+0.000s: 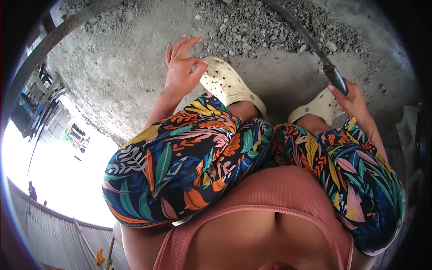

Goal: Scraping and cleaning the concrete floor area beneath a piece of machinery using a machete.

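My left hand [180,72] is raised over the concrete floor, beside the toe of my left clog [220,78]. Its thumb and forefinger meet in a ring with nothing visible between them, while the other fingers stretch upward. On the right, my right hand [353,99] closes round the black, glossy lower end of a long dark metal rod [301,31]. That rod slants up and left over the gravel and leaves the picture at the top, so its far end is hidden. Part of my right clog [319,105] shows next to this hand.
Loose grey gravel [256,29] lies ahead on the rough concrete floor [121,58]. A curved metal bar [54,38] crosses the upper left. Corrugated sheeting [54,229] stands at lower left, near bright daylight. My bent knees in patterned trousers [166,166] fill the middle.
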Demonstrator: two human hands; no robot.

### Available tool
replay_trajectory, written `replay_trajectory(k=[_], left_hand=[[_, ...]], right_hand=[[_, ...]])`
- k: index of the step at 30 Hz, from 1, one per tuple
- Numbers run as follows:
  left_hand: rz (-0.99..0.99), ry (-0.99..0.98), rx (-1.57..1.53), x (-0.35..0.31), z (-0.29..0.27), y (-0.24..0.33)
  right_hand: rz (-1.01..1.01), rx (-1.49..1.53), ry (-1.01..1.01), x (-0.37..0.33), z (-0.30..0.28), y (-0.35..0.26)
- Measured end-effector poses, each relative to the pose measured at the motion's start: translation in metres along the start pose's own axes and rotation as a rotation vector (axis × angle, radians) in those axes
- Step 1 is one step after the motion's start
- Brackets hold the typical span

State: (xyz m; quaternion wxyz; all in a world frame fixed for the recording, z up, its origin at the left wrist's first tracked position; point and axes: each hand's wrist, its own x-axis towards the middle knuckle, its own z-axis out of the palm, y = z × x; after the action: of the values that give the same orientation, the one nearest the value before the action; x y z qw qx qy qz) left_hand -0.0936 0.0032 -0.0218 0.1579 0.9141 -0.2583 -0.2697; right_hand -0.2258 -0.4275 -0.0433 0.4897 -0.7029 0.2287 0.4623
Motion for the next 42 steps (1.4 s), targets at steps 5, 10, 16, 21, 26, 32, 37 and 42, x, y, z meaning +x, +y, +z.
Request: replay_trajectory(k=[5, 10, 16, 21, 26, 32, 37, 42], left_hand=[[-0.105, 0.048, 0.014, -0.005, 0.004, -0.010], [-0.100, 0.072, 0.094, -0.005, 0.004, -0.019], [0.061, 0.209, 0.037, -0.001, -0.024, -0.006], [0.247, 0.222, 0.015, 0.021, -0.037, 0.018], [0.258, 0.206, 0.155, 0.016, -0.059, 0.013], [0.190, 0.136, 0.053, 0.020, -0.059, 0.021], [0.186, 0.052, 0.025, 0.009, -0.061, 0.027], [0.174, 0.119, 0.057, 0.010, -0.066, 0.030]], right_hand=[[-0.365, -0.402, 0.220, -0.010, -0.004, -0.006], [-0.426, -0.733, 0.314, 0.006, -0.026, -0.006], [-0.463, -0.733, 0.254, 0.000, -0.033, -0.009], [-0.272, -0.740, 0.262, 0.010, -0.038, 0.005], [-0.332, -0.690, 0.239, 0.006, -0.037, -0.006], [-0.386, -0.901, 0.389, 0.012, -0.051, 0.026], [-0.446, -0.805, 0.261, 0.000, -0.048, 0.014], [-0.320, -0.897, 0.291, 0.025, -0.037, 0.005]])
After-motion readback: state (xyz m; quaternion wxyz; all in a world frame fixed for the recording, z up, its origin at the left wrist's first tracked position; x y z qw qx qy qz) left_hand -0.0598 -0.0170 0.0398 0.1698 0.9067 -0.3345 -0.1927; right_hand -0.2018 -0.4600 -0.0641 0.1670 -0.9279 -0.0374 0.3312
